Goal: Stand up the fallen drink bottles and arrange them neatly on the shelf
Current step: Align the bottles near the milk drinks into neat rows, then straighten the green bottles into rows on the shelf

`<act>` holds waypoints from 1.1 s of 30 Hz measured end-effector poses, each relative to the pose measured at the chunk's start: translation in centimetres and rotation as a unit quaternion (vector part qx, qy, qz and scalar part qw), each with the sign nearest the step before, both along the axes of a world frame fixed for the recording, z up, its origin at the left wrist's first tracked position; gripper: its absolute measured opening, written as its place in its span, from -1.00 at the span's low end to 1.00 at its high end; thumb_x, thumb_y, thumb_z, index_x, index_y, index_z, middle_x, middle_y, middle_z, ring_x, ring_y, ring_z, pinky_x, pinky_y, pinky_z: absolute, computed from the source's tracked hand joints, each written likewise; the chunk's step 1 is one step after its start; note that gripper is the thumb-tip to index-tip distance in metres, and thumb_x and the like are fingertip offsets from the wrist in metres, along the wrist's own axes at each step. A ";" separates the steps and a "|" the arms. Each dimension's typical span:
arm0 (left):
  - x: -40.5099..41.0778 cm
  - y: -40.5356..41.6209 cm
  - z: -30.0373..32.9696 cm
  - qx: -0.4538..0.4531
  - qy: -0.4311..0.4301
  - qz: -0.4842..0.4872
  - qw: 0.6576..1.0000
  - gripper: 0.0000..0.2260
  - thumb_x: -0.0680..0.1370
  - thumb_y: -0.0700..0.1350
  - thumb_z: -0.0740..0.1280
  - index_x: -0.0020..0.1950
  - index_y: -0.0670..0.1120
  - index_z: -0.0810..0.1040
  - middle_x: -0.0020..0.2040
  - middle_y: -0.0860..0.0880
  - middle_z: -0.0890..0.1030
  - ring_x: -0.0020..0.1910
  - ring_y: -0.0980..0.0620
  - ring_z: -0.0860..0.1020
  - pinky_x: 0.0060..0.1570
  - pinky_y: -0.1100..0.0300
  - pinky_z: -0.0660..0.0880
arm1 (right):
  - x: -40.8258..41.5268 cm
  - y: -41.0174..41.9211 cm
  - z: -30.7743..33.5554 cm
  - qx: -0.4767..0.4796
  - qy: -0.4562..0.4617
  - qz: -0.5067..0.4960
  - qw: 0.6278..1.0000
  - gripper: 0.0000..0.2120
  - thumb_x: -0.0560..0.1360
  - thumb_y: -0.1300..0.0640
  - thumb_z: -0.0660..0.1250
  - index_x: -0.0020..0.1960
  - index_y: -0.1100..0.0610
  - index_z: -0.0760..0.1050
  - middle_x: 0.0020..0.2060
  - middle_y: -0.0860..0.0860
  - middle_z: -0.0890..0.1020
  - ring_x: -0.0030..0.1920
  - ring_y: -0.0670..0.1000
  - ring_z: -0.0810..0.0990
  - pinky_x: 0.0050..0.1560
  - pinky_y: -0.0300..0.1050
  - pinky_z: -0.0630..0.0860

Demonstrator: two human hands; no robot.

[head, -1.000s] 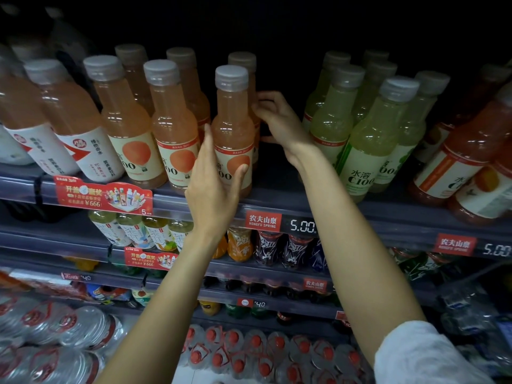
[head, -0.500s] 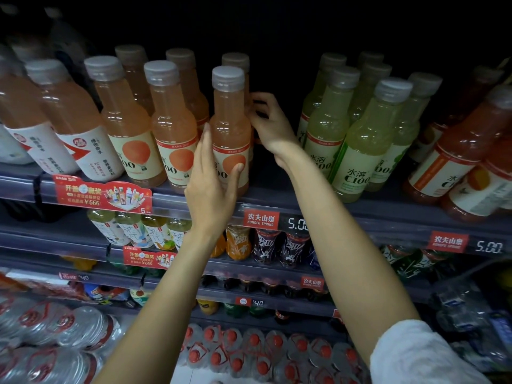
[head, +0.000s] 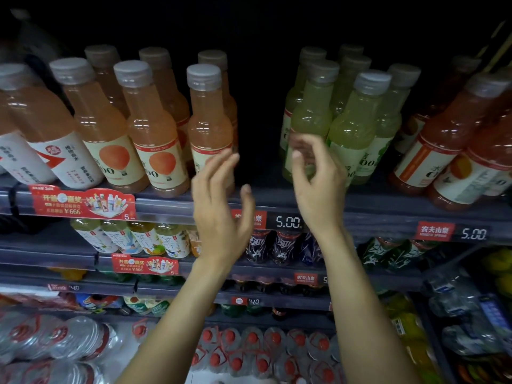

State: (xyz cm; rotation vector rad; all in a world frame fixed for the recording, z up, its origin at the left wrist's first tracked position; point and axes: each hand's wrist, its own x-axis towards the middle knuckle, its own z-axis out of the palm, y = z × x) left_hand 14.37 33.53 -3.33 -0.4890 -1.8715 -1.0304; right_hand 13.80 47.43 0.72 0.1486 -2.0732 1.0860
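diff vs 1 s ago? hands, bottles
Both hands came off the shelf. The left hand let go of the front orange bottle; the right hand pulled out from behind it and now hangs, fingers loosely curled, before the green bottles. Both hold nothing. Bottles stayed upright in their rows.
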 end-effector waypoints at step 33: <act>-3.7 2.1 1.5 -0.040 -0.214 -0.102 0.971 -0.24 0.58 -0.09 0.33 0.56 -0.15 -0.14 0.55 -0.08 0.13 0.51 0.07 0.16 0.43 0.33 0.15 | -0.1 0.9 -1.9 0.013 -0.078 0.121 0.989 -0.47 0.54 0.27 0.25 0.47 0.11 0.21 0.40 0.03 0.38 0.33 -0.02 0.44 0.22 0.00 0.51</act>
